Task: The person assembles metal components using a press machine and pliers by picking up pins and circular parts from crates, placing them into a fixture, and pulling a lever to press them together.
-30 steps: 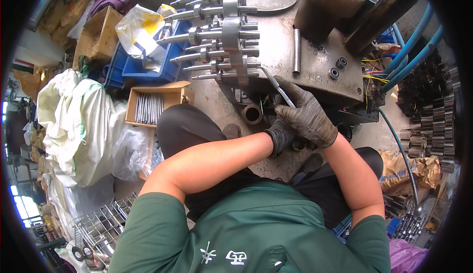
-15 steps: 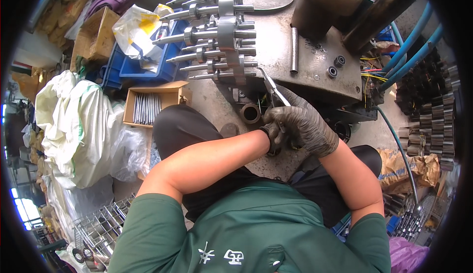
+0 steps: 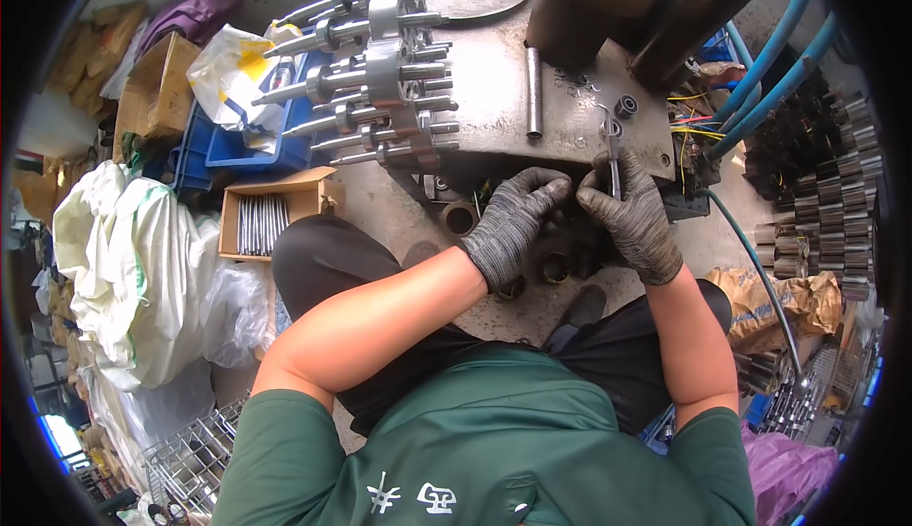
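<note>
- Right hand [image 3: 635, 217], in a grey knitted glove: grasping a slim silver metal tool with a curved tip [image 3: 615, 172]. The tool stands roughly lengthwise in the view, its tip toward the workbench.
- Tool location: at the near right part of the grey metal bench top [image 3: 581, 113], its curved end beside a pair of small round steel bearings [image 3: 626, 106]. Contact with the lower bearing cannot be determined.
- Left hand [image 3: 515, 222], likewise gloved: fingers bent, fingertips drawn in to the thumb, near the right hand but apart from it. Whether anything is pinched there cannot be told.
- Plain grey steel tube [image 3: 534, 94]: lying on the bench top, left of the bearings.
- Grey steel shafts carrying thick rings [image 3: 385, 72]: grouped at the bench's left side, well apart from the tool.
- Open brown cardboard box [image 3: 308, 205]: left of the knees, containing thin silver metal rods [image 3: 259, 226] laid side by side.
</note>
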Demonstrator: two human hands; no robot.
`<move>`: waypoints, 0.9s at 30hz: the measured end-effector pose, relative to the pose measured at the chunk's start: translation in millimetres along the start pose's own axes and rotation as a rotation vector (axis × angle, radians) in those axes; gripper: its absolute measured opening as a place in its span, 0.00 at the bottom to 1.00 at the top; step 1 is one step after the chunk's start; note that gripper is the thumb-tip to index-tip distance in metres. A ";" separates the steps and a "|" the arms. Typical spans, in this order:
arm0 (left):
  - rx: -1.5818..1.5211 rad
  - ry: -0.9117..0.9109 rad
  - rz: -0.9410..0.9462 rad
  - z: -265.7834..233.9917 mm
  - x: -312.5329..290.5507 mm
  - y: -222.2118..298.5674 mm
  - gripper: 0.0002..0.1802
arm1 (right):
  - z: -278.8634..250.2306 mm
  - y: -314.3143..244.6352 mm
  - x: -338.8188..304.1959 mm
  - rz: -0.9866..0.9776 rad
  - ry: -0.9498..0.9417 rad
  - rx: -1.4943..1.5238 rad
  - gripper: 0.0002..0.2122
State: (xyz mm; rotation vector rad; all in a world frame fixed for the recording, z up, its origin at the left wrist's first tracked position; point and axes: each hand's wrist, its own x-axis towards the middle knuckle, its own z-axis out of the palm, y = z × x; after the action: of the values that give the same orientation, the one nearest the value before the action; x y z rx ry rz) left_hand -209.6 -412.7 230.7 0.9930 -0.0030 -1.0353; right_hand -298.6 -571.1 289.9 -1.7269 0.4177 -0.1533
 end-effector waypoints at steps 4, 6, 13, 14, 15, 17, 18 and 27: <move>0.023 -0.024 0.015 2.7 -0.3 -1.4 0.10 | 2.3 1.6 -2.8 -0.009 -0.015 -0.009 0.16; -0.018 -0.043 0.008 3.0 0.4 -2.1 0.10 | 1.9 2.0 -1.9 -0.013 -0.011 -0.027 0.16; -0.089 -0.067 -0.030 1.2 -0.4 3.3 0.10 | -0.3 8.9 -0.1 -0.127 -0.003 -0.071 0.13; -0.085 -0.063 -0.038 0.0 0.5 4.1 0.10 | 0.3 6.4 -1.1 -0.136 -0.006 -0.081 0.12; -0.080 -0.051 -0.041 -1.4 1.2 4.6 0.10 | 1.6 2.2 -2.9 -0.143 -0.010 -0.090 0.12; -0.071 -0.029 -0.047 -3.9 2.5 5.3 0.09 | 2.8 1.4 -3.1 -0.151 -0.016 -0.101 0.11; -0.090 -0.043 -0.050 -5.7 3.9 3.5 0.09 | 3.1 3.4 -2.1 -0.153 -0.018 -0.104 0.11; -0.330 -0.171 -0.204 -3.1 -3.0 5.0 0.11 | -0.1 0.1 -3.5 -0.150 -0.049 -0.036 0.11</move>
State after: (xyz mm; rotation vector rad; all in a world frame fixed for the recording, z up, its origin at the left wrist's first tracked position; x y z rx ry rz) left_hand -206.3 -407.8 233.7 0.6111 0.1270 -1.2587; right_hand -301.9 -570.0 290.2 -1.7936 0.2564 -0.2119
